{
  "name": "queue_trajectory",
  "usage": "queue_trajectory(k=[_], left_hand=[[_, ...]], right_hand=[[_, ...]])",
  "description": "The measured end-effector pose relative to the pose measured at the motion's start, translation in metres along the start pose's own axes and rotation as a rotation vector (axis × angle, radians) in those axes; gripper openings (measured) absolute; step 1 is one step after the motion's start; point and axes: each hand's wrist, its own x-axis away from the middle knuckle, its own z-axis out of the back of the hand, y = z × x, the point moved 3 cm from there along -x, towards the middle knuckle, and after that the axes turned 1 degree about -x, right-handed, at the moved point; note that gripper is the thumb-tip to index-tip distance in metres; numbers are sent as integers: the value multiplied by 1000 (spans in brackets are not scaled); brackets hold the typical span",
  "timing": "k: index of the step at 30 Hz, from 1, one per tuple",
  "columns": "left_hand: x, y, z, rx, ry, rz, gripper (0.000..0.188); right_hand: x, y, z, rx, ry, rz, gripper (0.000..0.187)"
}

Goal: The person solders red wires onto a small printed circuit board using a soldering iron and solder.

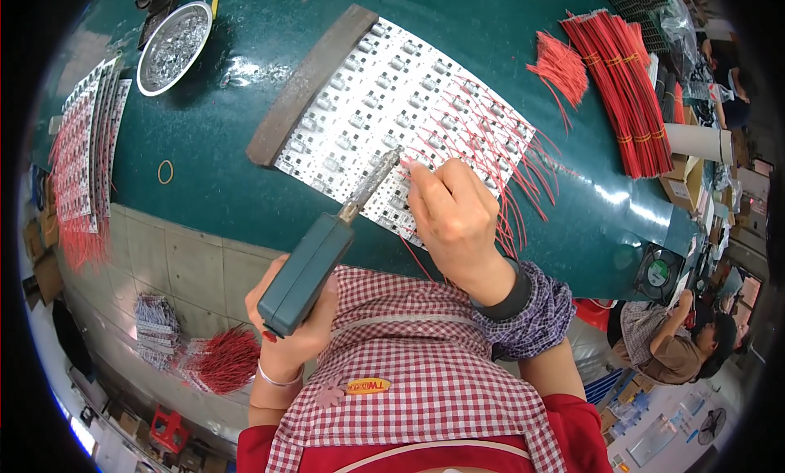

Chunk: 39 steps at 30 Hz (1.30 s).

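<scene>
My left hand (pixel 320 311) is wrapped round the green handle of a soldering gun (pixel 309 264). The gun's metal tip reaches onto a white circuit board panel (pixel 370 87) covered in rows of small parts. Beside that tip, my right hand (pixel 458 213) is closed in a pinch on a thin red wire, its end against the panel. Many red wires (pixel 517 197) stick out from the panel's right part and trail past its edge. A dark, heavy-looking bar (pixel 315 80) lies along the panel's left edge.
A round metal bowl (pixel 174 49) with silvery bits stands at the upper left. Wired panels (pixel 86 146) are stacked at the far left. Red wire bundles (pixel 619 93) and a loose wire pile (pixel 559 67) lie at right. A small fan (pixel 659 270) sits near the right edge.
</scene>
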Motion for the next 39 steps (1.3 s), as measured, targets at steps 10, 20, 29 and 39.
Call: queue_trajectory(k=[10,20,29,39], left_hand=[[9,-4,3,44,14,53,28],[11,-10,4,100,103,45,26],[16,-7,7,107,90,63,25],[17,-7,6,14,-2,59,25]], right_hand=[[2,1,4,-19,-39,9,19],[3,-14,83,-175,-136,-86,32],[0,6,9,-232,-34,-4,24],[2,8,5,-204,-86,-27,20]])
